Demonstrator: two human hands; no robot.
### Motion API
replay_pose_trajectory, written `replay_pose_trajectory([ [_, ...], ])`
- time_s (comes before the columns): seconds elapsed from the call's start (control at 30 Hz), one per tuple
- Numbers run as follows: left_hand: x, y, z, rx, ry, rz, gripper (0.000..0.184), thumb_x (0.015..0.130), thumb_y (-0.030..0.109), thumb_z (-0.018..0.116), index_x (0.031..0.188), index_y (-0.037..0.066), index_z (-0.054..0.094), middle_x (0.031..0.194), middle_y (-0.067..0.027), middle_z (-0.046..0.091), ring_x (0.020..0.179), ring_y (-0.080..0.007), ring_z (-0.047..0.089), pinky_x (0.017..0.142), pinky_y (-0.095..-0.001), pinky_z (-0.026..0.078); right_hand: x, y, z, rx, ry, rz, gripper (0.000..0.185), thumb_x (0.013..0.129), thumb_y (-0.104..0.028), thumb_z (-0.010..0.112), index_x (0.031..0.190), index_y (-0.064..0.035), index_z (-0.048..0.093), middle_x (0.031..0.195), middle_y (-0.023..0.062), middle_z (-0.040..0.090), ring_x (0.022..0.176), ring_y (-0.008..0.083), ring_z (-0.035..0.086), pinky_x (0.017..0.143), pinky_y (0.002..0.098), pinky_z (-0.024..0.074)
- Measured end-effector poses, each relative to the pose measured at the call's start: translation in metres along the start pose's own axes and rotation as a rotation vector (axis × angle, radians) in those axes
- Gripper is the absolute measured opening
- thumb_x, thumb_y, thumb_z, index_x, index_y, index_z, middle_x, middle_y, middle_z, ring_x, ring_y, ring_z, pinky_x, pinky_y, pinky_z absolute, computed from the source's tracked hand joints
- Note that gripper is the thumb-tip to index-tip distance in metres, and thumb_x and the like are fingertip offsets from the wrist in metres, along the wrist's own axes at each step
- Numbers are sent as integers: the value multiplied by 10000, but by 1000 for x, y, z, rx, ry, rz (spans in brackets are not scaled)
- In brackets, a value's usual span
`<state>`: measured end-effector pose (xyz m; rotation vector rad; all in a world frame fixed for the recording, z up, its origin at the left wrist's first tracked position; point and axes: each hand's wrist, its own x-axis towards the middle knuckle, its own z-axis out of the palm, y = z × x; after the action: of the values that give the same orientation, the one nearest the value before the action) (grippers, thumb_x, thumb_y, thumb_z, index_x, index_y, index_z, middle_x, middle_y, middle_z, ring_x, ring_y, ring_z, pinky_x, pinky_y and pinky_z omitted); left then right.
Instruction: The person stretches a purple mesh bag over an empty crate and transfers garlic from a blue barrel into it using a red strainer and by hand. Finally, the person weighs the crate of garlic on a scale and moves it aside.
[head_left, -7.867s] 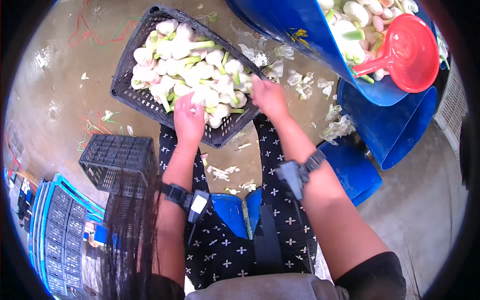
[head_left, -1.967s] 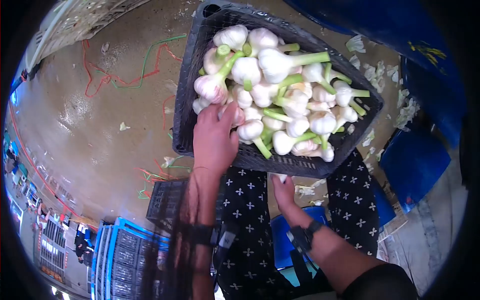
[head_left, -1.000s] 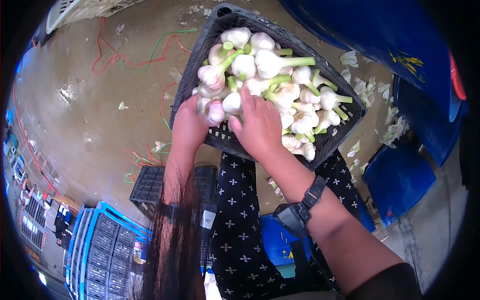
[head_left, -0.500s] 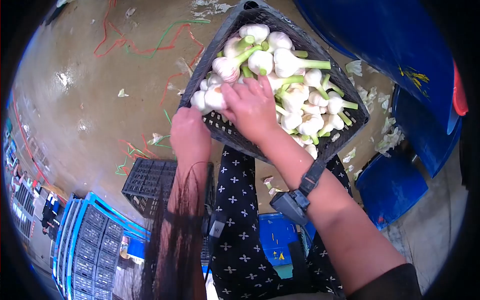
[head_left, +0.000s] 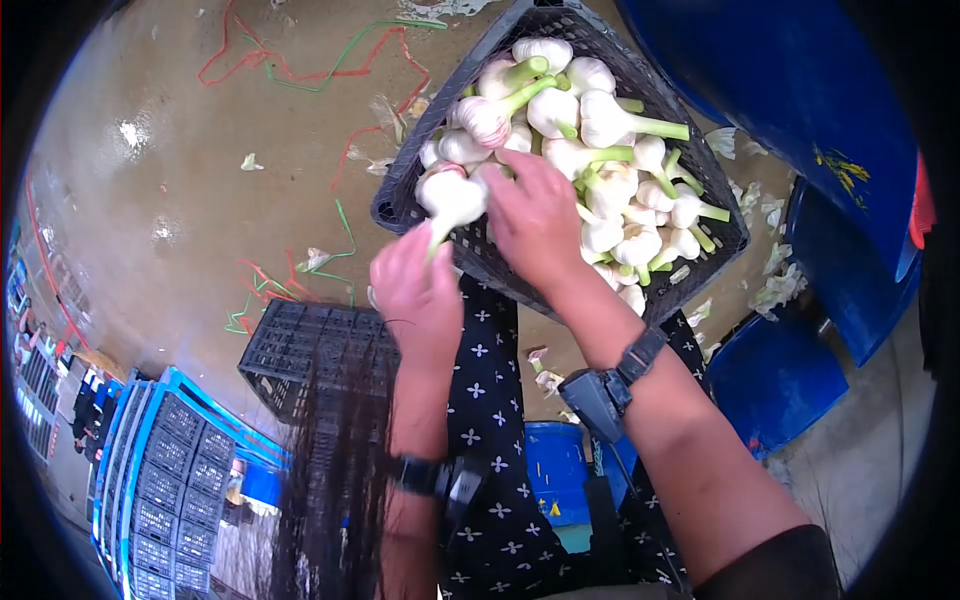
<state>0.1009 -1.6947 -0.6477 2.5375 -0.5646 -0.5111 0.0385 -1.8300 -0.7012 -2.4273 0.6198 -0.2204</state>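
A garlic bulb (head_left: 452,197) with a pale green stem is in my left hand (head_left: 418,290), whose fingers are closed around the stem. The bulb points up and away from me, over the near left rim of the black plastic crate (head_left: 478,262), and is slightly blurred. My right hand (head_left: 540,215) is over the crate, its bent fingers apart, close to the right side of that bulb; whether they touch it I cannot tell. More garlic bulbs (head_left: 605,120) with cut green stems fill much of the crate, which sits above my knees.
A second black crate (head_left: 320,335) stands on the wet floor at left. Blue plastic containers (head_left: 780,380) are at right. Garlic skins (head_left: 780,290) and red and green straps (head_left: 345,75) litter the floor. Stacked crates in a blue frame (head_left: 165,470) stand lower left.
My left hand has moved right and down from the crate's left corner, and a garlic bulb now shows in it by the stem. My right hand has shifted slightly right. The view has shifted a little.
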Motion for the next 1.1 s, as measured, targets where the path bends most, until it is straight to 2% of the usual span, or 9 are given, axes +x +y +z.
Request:
replay_pose_trajectory([
  [0.07, 14, 9, 19, 424, -45, 211, 376, 659, 136, 722, 1021, 62, 649, 1121, -137, 568, 1032, -338, 485, 905, -456, 382, -10, 12, -13, -8, 9, 124, 323, 712, -50, 634, 1033, -40, 603, 1060, 140, 568, 995, 329, 531, 856, 430, 438],
  [0.37, 47, 4, 41, 366, -88, 134, 211, 666, 131, 693, 835, 55, 593, 854, -97, 539, 868, -274, 511, 762, -401, 411, -36, 45, -78, -30, 20, 197, 328, 729, -70, 650, 1054, -57, 614, 1141, 140, 558, 1033, 334, 518, 894, 416, 422],
  [0.63, 52, 32, 68, -115, 165, -324, 335, 730, 66, 636, 1000, -18, 455, 762, -95, 597, 594, -275, 602, 611, -387, 472, -59, 89, -118, -6, 161, 509, 311, 766, -75, 633, 1074, -43, 609, 1214, 171, 511, 1120, 343, 471, 968, 414, 365],
  [0.73, 44, 31, 84, -838, 216, -836, 356, 770, 146, 627, 1024, -65, 491, 686, -118, 632, 618, -193, 628, 642, -382, 502, -82, 119, -145, -112, 340, 644, 404, 759, -74, 638, 1140, 19, 540, 1233, 205, 497, 1141, 338, 464, 982, 407, 349],
  [0.83, 41, 15, 79, -294, -99, -665, 360, 757, 169, 645, 1005, -82, 573, 691, -136, 650, 648, -198, 643, 675, -351, 508, -122, 153, -153, -307, 555, 815, 513, 782, -150, 651, 1193, 91, 461, 1244, 204, 487, 1130, 338, 466, 993, 402, 335],
  [0.9, 56, 27, 51, 79, -18, -434, 332, 737, 240, 689, 931, -26, 650, 721, -139, 665, 676, -253, 650, 673, -337, 499, -159, 167, -148, 277, 663, 1558, 495, 836, -280, 629, 1173, 58, 497, 1176, 175, 535, 1058, 299, 511, 956, 384, 372],
  [0.97, 78, 52, 26, -67, 156, -420, 348, 729, 283, 702, 908, -10, 649, 759, -153, 662, 721, -301, 645, 689, -378, 498, -175, 148, -139, 1165, 456, 1665, 408, 876, -375, 578, 1050, -7, 563, 978, 117, 598, 883, 220, 561, 827, 347, 440],
  [1.07, 134, 50, 33, 158, 392, 258, 356, 724, 286, 706, 912, -8, 635, 811, -173, 654, 779, -328, 633, 708, -403, 491, -209, 155, -107, 952, 337, 1659, 323, 906, -392, 539, 869, -72, 569, 775, 37, 573, 695, 145, 537, 663, 303, 441],
  [1.1, 147, 42, 44, -77, -14, -58, 405, 716, 321, 705, 955, 5, 623, 877, -198, 646, 838, -336, 627, 734, -403, 487, -202, 151, -101, 840, 356, 1695, 314, 913, -384, 533, 829, -83, 561, 746, 16, 554, 661, 132, 519, 631, 296, 432],
])
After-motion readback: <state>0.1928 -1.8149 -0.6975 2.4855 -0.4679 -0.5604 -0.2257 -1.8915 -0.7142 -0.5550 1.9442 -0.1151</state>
